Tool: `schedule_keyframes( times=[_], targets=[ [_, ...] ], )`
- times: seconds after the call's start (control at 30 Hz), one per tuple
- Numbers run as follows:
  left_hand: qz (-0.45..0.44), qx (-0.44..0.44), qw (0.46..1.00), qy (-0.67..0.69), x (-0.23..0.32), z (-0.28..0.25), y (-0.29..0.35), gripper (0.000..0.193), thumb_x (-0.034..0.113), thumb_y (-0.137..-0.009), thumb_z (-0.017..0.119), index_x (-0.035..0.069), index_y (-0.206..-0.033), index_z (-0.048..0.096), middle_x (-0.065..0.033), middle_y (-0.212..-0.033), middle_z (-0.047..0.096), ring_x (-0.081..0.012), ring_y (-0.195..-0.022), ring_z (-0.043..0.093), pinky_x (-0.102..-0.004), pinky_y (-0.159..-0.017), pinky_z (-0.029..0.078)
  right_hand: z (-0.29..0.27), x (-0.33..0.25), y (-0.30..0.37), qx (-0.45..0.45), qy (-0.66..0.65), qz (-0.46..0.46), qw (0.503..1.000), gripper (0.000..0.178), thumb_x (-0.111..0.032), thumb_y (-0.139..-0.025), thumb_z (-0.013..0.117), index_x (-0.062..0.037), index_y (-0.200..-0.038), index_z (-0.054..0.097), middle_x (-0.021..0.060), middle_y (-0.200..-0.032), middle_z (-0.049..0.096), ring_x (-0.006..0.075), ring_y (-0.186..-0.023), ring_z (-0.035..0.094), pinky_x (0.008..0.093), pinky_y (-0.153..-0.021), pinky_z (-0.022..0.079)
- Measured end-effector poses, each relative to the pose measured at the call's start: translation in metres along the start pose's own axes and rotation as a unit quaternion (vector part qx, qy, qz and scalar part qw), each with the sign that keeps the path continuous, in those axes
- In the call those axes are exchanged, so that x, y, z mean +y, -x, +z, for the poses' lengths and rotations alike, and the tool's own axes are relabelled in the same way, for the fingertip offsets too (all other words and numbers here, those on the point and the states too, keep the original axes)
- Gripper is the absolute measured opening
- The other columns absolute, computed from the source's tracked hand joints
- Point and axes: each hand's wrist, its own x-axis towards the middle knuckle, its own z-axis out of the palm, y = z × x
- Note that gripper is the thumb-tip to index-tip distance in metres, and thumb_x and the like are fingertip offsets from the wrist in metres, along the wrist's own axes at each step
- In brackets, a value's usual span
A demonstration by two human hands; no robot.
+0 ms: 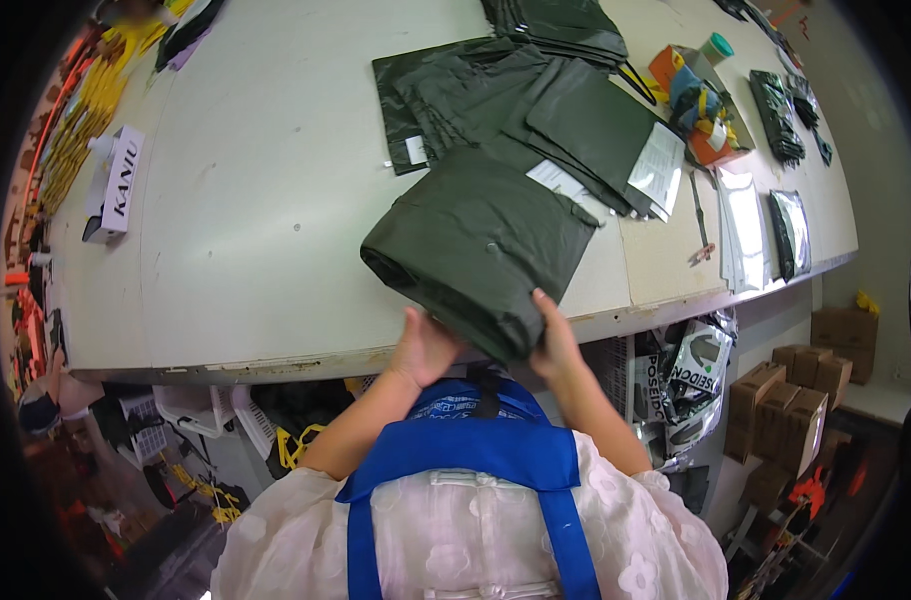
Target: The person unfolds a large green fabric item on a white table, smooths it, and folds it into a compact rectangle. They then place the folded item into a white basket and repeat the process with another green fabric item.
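A bulky dark green plastic bag [481,250], folded into a thick bundle, lies at the table's front edge, its near side reaching over the edge. My left hand [428,345] is at its lower left corner, thumb up and fingers hidden beneath the bag. At the lower right corner my right hand [554,335] grips it, with fingers on the upper face. Just beyond the bundle are flat dark green bags [601,125] in a loose stack, one bearing a white printed sheet [658,170]. Another dark bag [406,110] with a small white label lies behind to the left.
At the right stand an orange box [716,145] of small items, clear plastic sleeves [744,230] and a black packet [791,235]. A white lettered box [116,185] is at the left. White baskets [201,408] and cardboard boxes [776,420] sit below table height.
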Motion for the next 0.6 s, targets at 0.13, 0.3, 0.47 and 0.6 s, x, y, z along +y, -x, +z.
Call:
schedule_keyframes(
  times=[0.13,0.3,0.47,0.6],
  targets=[
    [-0.059,0.058,0.995,-0.049,-0.001,-0.006,0.003,0.088,0.050,-0.071,0.077,0.013,-0.139,0.036,-0.0070,-0.138,0.043,-0.0267,-0.126,0.042,-0.0433,-0.105,0.036,-0.003,0.046,-0.005,0.004,0.157,-0.031,0.987,0.058,-0.033,-0.091,0.061,-0.0035,-0.136,0.039,0.0096,-0.131,0.050,0.0227,-0.119,0.048,0.0370,-0.095,0.044],
    [-0.020,0.123,0.990,-0.067,0.005,-0.030,0.008,0.071,0.018,-0.081,0.064,0.013,-0.142,0.028,-0.0110,-0.135,0.043,-0.0279,-0.124,0.043,-0.0439,-0.104,0.039,-0.061,-0.084,-0.013,-0.009,0.628,0.023,0.778,0.036,-0.025,-0.088,0.060,0.0001,-0.113,0.061,0.0078,-0.095,0.067,0.0168,-0.087,0.063,0.0309,-0.075,0.051],
    [-0.014,0.159,0.981,-0.109,0.007,-0.026,0.009,0.059,0.018,-0.084,0.059,0.002,-0.135,0.036,-0.0138,-0.130,0.050,-0.0295,-0.118,0.051,-0.0458,-0.101,0.043,-0.022,-0.138,-0.075,-0.031,0.488,-0.135,0.862,0.057,-0.049,-0.093,0.050,-0.0014,-0.125,0.054,0.0108,-0.121,0.057,0.0181,-0.109,0.053,0.0312,-0.097,0.039],
    [0.003,0.173,0.982,-0.083,0.005,-0.031,0.011,0.055,0.020,-0.085,0.057,0.000,-0.133,0.039,-0.0158,-0.129,0.050,-0.0305,-0.117,0.052,-0.0470,-0.100,0.044,0.008,-0.124,-0.096,-0.120,0.472,0.146,0.861,0.072,-0.054,-0.090,0.054,0.0018,-0.135,0.044,0.0154,-0.128,0.055,0.0219,-0.110,0.057,0.0350,-0.097,0.044]
  ],
)
